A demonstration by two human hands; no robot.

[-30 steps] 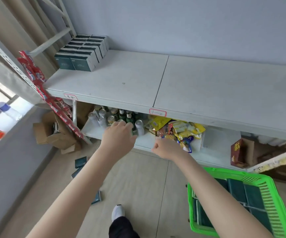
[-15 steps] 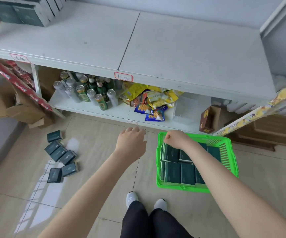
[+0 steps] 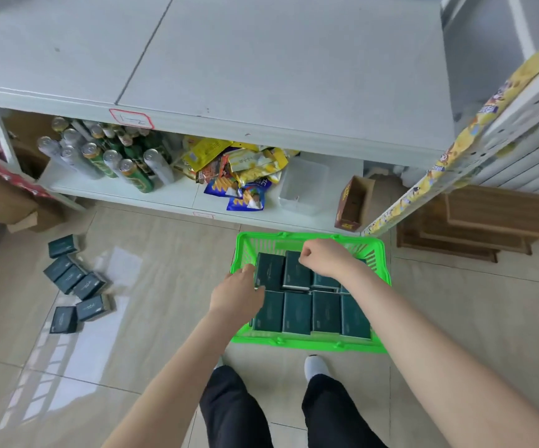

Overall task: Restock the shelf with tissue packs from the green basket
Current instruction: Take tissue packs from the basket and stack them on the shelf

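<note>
at lower centre the green basket (image 3: 310,345) sits on the floor (image 3: 164,286) just ahead of us, its dark tissue packs (image 3: 297,313) laid flat in tight rows, likely so they lift out singly. our left hand (image 3: 239,295) dips at its left edge, fingertips hidden, so we cannot tell if it grips a pack; our right hand (image 3: 326,257) hovers over the far row, fingers curled, holding nothing we can see. across the upper half of the frame the wide white shelf (image 3: 261,76) looks ready for them.

Basket (image 3: 310,345): 1.
Packs (image 3: 297,313) in basket: 4 in near row, at least 3 in far row, more hidden under right hand (image 3: 324,257).
Loose packs (image 3: 88,286) on floor (image 3: 164,270), left: 6.
Tub (image 3: 303,185): 1.
Carton (image 3: 352,202): 1.
Cans (image 3: 126,166): ten or more, overlapping.
Snack bags (image 3: 245,166): heap, uncountable.
</note>
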